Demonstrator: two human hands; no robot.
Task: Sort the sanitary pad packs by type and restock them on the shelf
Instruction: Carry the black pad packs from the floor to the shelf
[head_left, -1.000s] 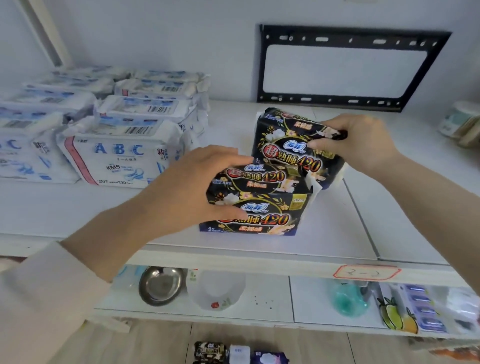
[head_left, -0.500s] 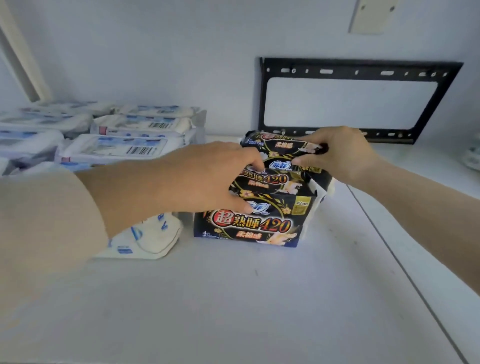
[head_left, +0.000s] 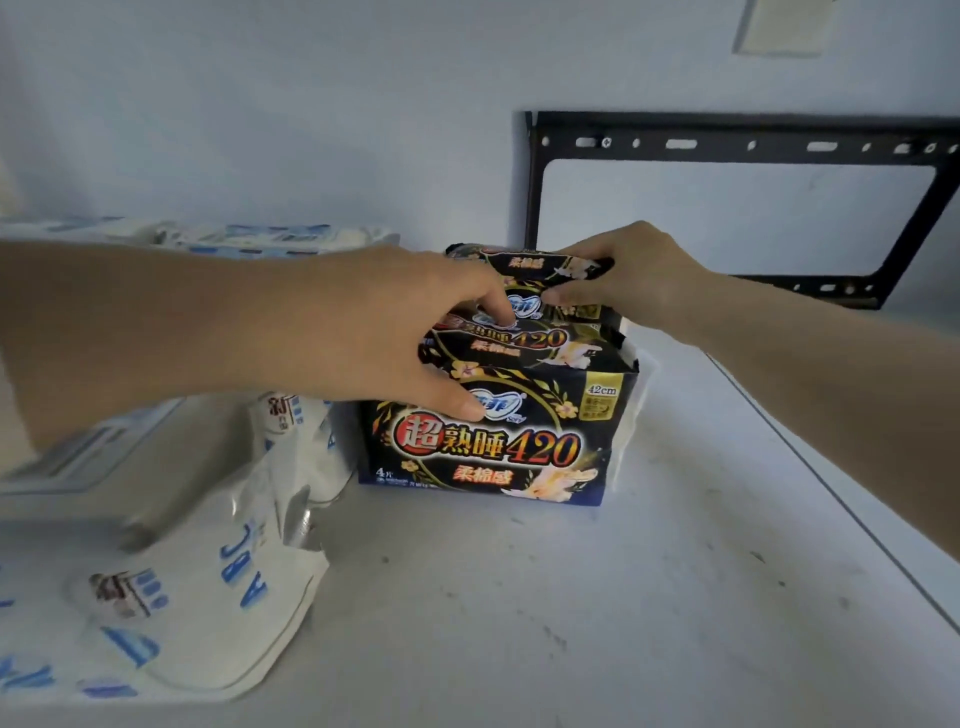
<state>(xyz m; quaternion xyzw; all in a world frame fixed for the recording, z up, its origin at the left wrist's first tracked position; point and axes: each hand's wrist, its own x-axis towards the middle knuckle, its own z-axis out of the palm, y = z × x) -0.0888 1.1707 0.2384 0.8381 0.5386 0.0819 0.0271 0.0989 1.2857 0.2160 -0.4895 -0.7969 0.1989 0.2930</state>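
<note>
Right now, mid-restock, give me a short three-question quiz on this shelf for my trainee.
1. True or false: the right hand hangs empty.
2. On which side of the black packs do the white packs lie? A left, B right, C on top.
3. Fill in: the big number printed on the black packs is ___.
Key: 1 false; 2 A; 3 420.

Your left forearm extends in level from the left. Your left hand (head_left: 410, 332) arches over the front black packs (head_left: 493, 447), thumb pressed on the front face, fingers curled down behind. Your right hand (head_left: 639, 275), its arm extended from the right, pinches the rear black pack (head_left: 524, 260) at its top edge.
</note>
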